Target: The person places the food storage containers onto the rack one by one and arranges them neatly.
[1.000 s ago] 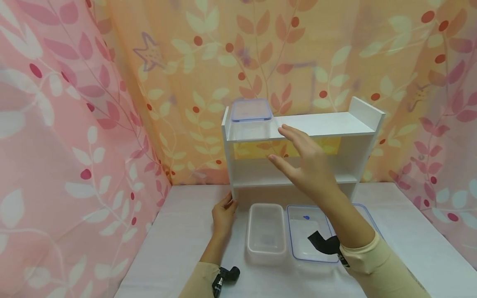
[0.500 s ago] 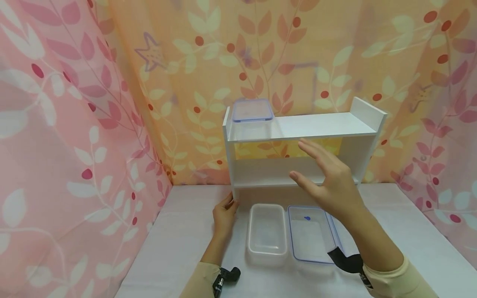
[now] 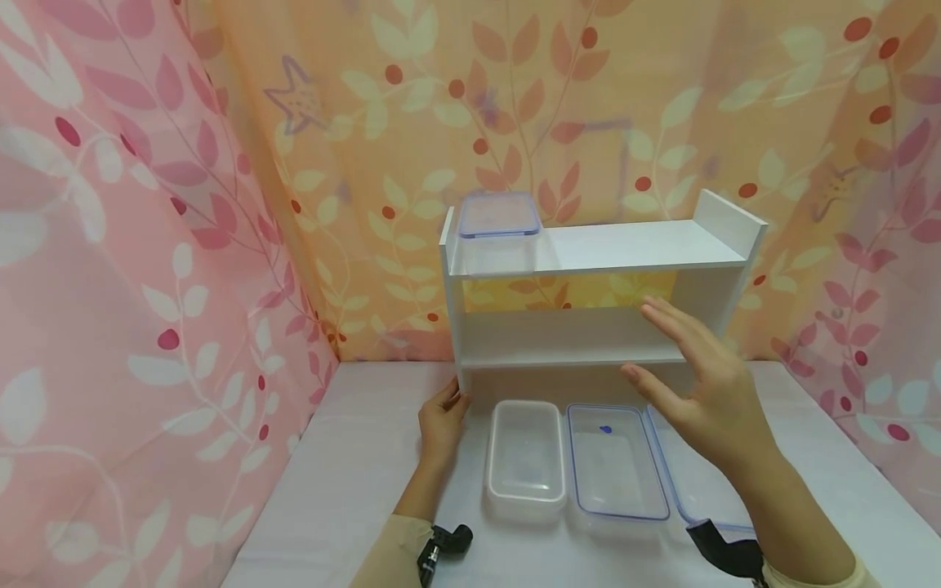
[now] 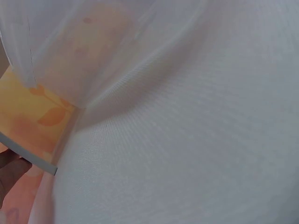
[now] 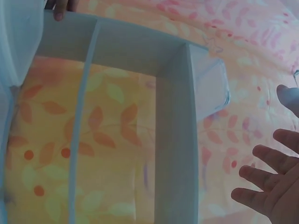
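My left hand [image 3: 441,429] grips the lower front edge of the left side panel of a white shelf [image 3: 647,243]. In the left wrist view its fingers show at the panel's edge, and the right wrist view shows a fingertip on the panel's inner face. My right hand [image 3: 702,392] is raised in front of the shelf's right half, fingers extended and thumb apart, holding nothing. On the shelf's top left sits a clear plastic food container [image 3: 500,216] with a blue-edged lid. My right forearm overlaps a blue-rimmed container [image 3: 698,469] on the table.
A frosted plastic container [image 3: 526,453] stands on the white-covered table [image 3: 353,457] before the shelf. Beside it is a blue-rimmed clear container [image 3: 617,474] with a small blue mark. Patterned curtains [image 3: 367,286] hang behind and at both sides.
My right hand has moved right and down, away from the lidded container on top, uncovering more of the shelf and the blue-rimmed containers. The left hand keeps its grip on the panel.
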`<state>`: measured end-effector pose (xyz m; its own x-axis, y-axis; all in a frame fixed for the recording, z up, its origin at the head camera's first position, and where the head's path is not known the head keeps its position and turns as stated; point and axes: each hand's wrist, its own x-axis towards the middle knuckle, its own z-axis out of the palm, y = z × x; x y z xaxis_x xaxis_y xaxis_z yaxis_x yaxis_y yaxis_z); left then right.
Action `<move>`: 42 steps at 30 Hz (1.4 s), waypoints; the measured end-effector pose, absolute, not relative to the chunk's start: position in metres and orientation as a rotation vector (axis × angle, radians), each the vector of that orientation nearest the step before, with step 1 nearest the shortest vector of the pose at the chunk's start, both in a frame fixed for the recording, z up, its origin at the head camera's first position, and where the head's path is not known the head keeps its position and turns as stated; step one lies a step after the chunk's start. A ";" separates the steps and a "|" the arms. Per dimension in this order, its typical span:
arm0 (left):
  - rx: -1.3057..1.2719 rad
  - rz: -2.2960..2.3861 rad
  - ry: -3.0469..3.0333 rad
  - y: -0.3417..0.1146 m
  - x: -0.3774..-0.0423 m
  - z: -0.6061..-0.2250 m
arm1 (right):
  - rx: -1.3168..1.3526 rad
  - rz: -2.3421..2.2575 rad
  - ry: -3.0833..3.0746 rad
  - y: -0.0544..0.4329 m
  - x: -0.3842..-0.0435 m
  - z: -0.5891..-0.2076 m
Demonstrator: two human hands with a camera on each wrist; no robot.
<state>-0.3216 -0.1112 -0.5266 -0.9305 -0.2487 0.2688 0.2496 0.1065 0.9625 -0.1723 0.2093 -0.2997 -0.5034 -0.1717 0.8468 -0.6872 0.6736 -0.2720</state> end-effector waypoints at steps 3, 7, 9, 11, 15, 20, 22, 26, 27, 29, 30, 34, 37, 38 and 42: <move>0.014 -1.886 -2.026 -0.112 -0.322 -0.527 | 0.653 0.768 -2.020 0.217 -0.170 -0.307; 0.003 -1.894 -2.021 -0.112 -0.323 -0.528 | 0.634 0.777 -1.992 0.227 -0.168 -0.318; -0.002 -1.892 -2.027 -0.113 -0.323 -0.529 | 0.629 0.780 -1.971 0.230 -0.166 -0.322; -0.005 -1.889 -2.033 -0.113 -0.323 -0.529 | 0.624 0.776 -1.957 0.232 -0.164 -0.325; -0.007 -1.881 -2.042 -0.114 -0.323 -0.530 | 0.624 0.780 -1.941 0.238 -0.161 -0.333; -0.008 -1.895 -2.054 -0.114 -0.325 -0.533 | 0.652 0.787 -1.923 0.250 -0.160 -0.348; -0.002 -1.900 -2.060 -0.114 -0.325 -0.534 | 0.661 0.801 -1.930 0.256 -0.160 -0.356; 0.006 -1.905 -2.057 -0.112 -0.325 -0.534 | 0.662 0.825 -1.946 0.265 -0.159 -0.370; 0.005 -1.902 -2.055 -0.112 -0.325 -0.534 | 0.656 0.828 -1.947 0.266 -0.158 -0.373; 0.004 -1.908 -2.049 -0.112 -0.324 -0.533 | 0.639 0.833 -1.947 0.270 -0.157 -0.379; 0.002 -1.905 -2.048 -0.112 -0.324 -0.533 | 0.628 0.836 -1.950 0.271 -0.156 -0.382; -0.004 -1.904 -2.051 -0.112 -0.323 -0.532 | 0.586 0.853 -1.980 0.281 -0.155 -0.396; -0.015 -1.896 -2.051 -0.113 -0.323 -0.532 | 0.550 0.869 -2.038 0.290 -0.152 -0.406; -0.018 -1.894 -2.052 -0.114 -0.323 -0.532 | 0.532 0.879 -2.062 0.293 -0.152 -0.409; -0.018 -1.890 -2.054 -0.114 -0.323 -0.531 | 0.478 0.908 -2.133 0.303 -0.150 -0.423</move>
